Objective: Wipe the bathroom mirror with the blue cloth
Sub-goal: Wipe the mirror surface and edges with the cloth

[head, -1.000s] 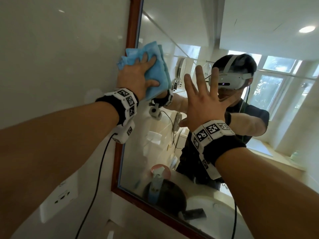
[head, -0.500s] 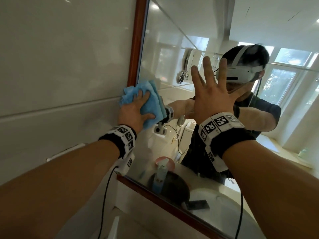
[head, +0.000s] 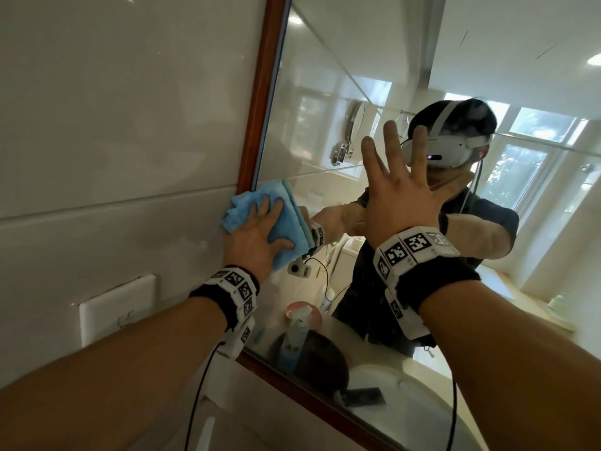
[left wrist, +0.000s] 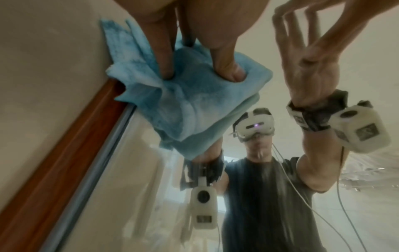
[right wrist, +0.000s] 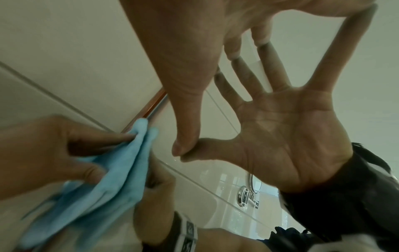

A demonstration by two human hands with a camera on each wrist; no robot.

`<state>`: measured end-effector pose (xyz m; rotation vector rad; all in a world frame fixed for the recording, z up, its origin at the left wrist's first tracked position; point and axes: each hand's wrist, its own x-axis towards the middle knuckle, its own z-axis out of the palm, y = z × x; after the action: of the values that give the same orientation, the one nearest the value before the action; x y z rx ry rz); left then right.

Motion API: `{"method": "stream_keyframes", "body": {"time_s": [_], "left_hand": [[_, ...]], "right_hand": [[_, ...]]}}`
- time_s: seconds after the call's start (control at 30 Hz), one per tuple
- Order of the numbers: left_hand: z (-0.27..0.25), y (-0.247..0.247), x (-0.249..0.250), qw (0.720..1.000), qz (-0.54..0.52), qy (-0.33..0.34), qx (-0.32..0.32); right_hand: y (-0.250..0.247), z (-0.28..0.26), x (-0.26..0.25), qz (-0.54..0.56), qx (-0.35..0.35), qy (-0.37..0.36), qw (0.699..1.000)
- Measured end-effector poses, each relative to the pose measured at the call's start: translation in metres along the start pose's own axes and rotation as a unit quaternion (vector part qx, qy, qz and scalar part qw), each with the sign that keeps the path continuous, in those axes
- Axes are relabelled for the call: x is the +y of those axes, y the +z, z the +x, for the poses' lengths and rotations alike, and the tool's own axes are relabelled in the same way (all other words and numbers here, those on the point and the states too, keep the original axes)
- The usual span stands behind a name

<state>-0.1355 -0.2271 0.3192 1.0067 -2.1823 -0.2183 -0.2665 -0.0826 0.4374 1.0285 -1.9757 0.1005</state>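
The left hand (head: 257,236) pressed flat on the blue cloth (head: 286,216), and it had slid lower down the mirror (head: 325,76), by the brown frame (head: 260,102). The right hand (head: 400,193) stayed wide open, fingers spread, fingertips on the glass.

Both forearms are bare. Each wrist wears a black band (head: 448,281) under a white strap of square black-and-white markers (head: 413,247), with a white camera pod (left wrist: 360,131) and a thin black cable (head: 198,392) trailing toward 6 o'clock. The mirror reflects a white headset (head: 445,151) and dark short-sleeved shirt (head: 481,216)
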Motion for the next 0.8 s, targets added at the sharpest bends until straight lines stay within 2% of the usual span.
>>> {"method": "stream_keyframes", "body": {"time_s": [0.2, 0.37, 0.43, 0.63, 0.8], "left_hand": [[0.044, -0.066, 0.043, 0.994, -0.034, 0.083, 0.055], [0.068, -0.112, 0.090, 0.987, 0.032, 0.144, 0.065], [0.068, -0.108, 0.089, 0.986, 0.039, 0.148, 0.067], [0.053, -0.071, 0.056, 0.987, -0.042, 0.136, 0.073], [0.034, -0.039, 0.021, 0.996, 0.010, 0.088, 0.031]], "right_hand": [[-0.010, -0.003, 0.000, 0.004, -0.035, -0.006, 0.999], [-0.010, -0.003, 0.000, -0.003, -0.028, -0.003, 1.000], [-0.008, -0.003, 0.000, -0.004, -0.027, -0.004, 1.000], [-0.003, -0.003, 0.000, -0.010, 0.007, -0.001, 1.000], [0.005, -0.003, 0.001, -0.017, 0.042, 0.006, 0.999]]}}
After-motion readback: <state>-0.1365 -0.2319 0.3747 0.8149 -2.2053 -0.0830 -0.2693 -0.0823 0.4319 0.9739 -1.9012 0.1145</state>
